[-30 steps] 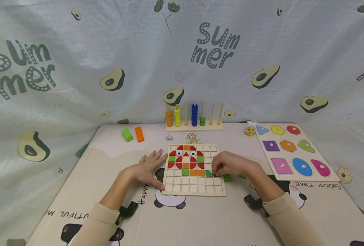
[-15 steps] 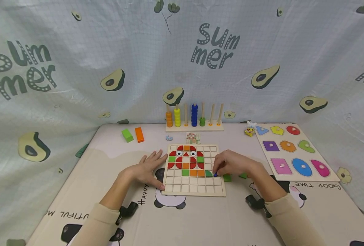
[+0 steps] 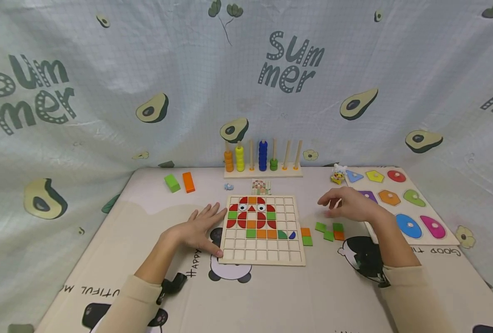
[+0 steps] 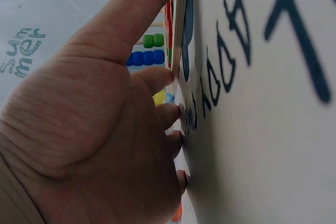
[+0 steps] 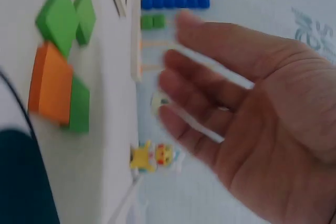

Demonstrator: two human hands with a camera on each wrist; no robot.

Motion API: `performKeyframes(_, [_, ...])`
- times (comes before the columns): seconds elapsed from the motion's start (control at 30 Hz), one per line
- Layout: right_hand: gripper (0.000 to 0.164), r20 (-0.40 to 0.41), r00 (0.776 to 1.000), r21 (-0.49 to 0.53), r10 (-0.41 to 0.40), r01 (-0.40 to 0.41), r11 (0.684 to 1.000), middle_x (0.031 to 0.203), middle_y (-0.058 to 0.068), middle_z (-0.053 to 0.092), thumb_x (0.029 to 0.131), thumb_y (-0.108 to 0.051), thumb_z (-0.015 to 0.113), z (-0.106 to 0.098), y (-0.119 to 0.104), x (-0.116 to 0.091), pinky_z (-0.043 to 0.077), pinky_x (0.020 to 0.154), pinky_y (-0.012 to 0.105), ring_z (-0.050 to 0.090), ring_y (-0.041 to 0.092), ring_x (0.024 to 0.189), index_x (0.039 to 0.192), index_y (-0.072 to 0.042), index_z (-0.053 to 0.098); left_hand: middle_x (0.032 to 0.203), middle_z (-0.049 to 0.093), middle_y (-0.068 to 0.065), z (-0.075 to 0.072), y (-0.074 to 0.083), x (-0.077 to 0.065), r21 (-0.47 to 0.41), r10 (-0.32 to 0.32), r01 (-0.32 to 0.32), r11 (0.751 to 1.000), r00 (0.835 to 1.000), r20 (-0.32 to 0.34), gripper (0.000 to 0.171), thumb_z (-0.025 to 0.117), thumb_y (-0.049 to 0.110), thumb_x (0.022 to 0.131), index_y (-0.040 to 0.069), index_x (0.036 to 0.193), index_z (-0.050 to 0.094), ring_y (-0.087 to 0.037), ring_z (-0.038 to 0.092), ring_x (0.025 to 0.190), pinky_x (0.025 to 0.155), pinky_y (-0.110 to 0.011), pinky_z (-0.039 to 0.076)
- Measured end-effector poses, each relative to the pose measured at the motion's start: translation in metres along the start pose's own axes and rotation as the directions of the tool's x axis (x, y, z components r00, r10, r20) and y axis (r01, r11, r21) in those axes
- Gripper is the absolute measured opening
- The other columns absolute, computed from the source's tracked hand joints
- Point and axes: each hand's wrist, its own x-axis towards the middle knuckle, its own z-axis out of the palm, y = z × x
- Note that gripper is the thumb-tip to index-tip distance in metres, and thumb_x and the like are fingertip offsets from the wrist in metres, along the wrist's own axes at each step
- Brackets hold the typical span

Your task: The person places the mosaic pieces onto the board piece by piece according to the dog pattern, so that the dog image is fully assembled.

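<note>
My left hand (image 3: pixel 198 230) lies with spread fingers at the left edge of a wooden grid board (image 3: pixel 263 257), thumb and index finger at its side. Red, green and orange tiles form an owl-like pattern on the board. A dark blue piece (image 3: pixel 292 235) sits in a cell near the right rim, beside a green rounded piece (image 3: pixel 282 235). To the right of the board my right hand (image 3: pixel 350 204) hovers over the table with loosely bent fingers and nothing in them. Below it lie loose green tiles (image 3: pixel 328 236) and an orange tile (image 5: pixel 51 83).
Behind the board are a small pattern card (image 3: pixel 261 187) and a peg stand with coloured beads (image 3: pixel 263 175). A knobbed shape puzzle (image 3: pixel 390 197) lies at right, a small figurine (image 3: pixel 338 175) near its corner. Green (image 3: pixel 172 183) and orange (image 3: pixel 189 182) blocks sit back left.
My right hand has let go of the dark blue piece, which now lies in a board cell, and has moved right and away over the loose tiles. The left hand stays put.
</note>
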Motion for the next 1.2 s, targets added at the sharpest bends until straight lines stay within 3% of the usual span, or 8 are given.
performKeyframes(0.13, [0.027,0.141,0.98,-0.018,0.142,-0.14,0.99,0.099,0.003,0.068,0.08,-0.011,0.077,-0.001,0.014,-0.006,0.05,0.077,0.032,0.056,0.021,0.09,0.106,-0.013,0.071,0.162,-0.001,-0.004,0.0,0.0,-0.001,-0.003,-0.001,0.001,1.0,1.0,0.003,0.126,0.077,0.071,0.058,0.024,0.156,0.013,-0.027,-0.007,0.148,0.115,-0.056,-0.004])
performKeyframes(0.23, [0.025,0.197,0.961,-0.01,0.195,-0.197,0.98,0.093,0.003,0.066,0.076,-0.011,0.08,0.001,0.021,-0.007,0.05,0.077,0.033,0.054,0.022,0.089,0.1,-0.014,0.071,0.162,-0.001,-0.004,-0.001,0.0,-0.001,-0.004,0.0,0.0,1.0,1.0,0.004,0.126,0.077,0.071,0.058,0.024,0.156,0.013,-0.027,-0.007,0.148,0.115,-0.056,-0.004])
performKeyframes(0.57, [0.021,0.223,0.962,0.061,0.156,-0.174,0.983,0.088,0.008,0.063,0.075,-0.006,0.079,0.005,0.028,-0.004,0.05,0.074,0.035,0.053,0.025,0.085,0.092,-0.01,0.069,0.162,-0.001,-0.005,-0.002,0.0,-0.001,0.001,0.002,-0.002,1.0,1.0,0.003,0.125,0.077,0.07,0.059,0.023,0.156,0.013,-0.028,-0.007,0.148,0.115,-0.056,-0.004])
performKeyframes(0.73, [0.019,0.223,0.969,0.076,0.11,-0.129,0.989,0.083,0.009,0.059,0.078,-0.006,0.077,0.005,0.031,-0.004,0.049,0.069,0.033,0.053,0.024,0.08,0.093,-0.007,0.064,0.162,-0.001,-0.005,-0.002,0.0,-0.002,-0.002,0.004,-0.004,1.0,1.0,0.005,0.124,0.077,0.069,0.06,0.023,0.156,0.013,-0.029,-0.006,0.148,0.115,-0.057,-0.004])
performKeyframes(0.9, [0.012,0.12,0.992,0.141,0.033,-0.05,0.989,0.08,0.008,0.058,0.087,-0.01,0.07,0.003,0.025,0.001,0.051,0.062,0.031,0.057,0.025,0.071,0.095,-0.006,0.061,0.162,-0.001,-0.005,-0.002,0.0,-0.002,-0.001,0.004,-0.004,1.0,1.0,0.004,0.125,0.077,0.07,0.059,0.023,0.156,0.013,-0.029,-0.006,0.148,0.115,-0.057,-0.004])
performKeyframes(1.07, [0.012,0.033,0.997,0.267,-0.073,0.061,0.962,0.09,0.011,0.064,0.09,-0.014,0.068,0.012,-0.001,0.015,0.056,0.07,0.037,0.065,0.032,0.077,0.099,-0.007,0.063,0.162,0.0,-0.005,-0.002,0.0,-0.002,-0.005,0.002,-0.002,1.0,1.0,0.005,0.125,0.077,0.07,0.059,0.023,0.155,0.014,-0.029,-0.006,0.148,0.115,-0.057,-0.003])
performKeyframes(1.2, [0.015,0.048,0.987,0.24,-0.153,0.138,0.961,0.096,0.005,0.066,0.088,-0.015,0.07,0.029,-0.028,0.029,0.055,0.073,0.033,0.065,0.025,0.08,0.102,-0.014,0.064,0.162,0.0,-0.006,-0.001,0.001,-0.001,-0.007,0.006,-0.006,1.0,1.0,0.005,0.124,0.077,0.07,0.059,0.023,0.155,0.014,-0.029,-0.006,0.148,0.115,-0.057,-0.003])
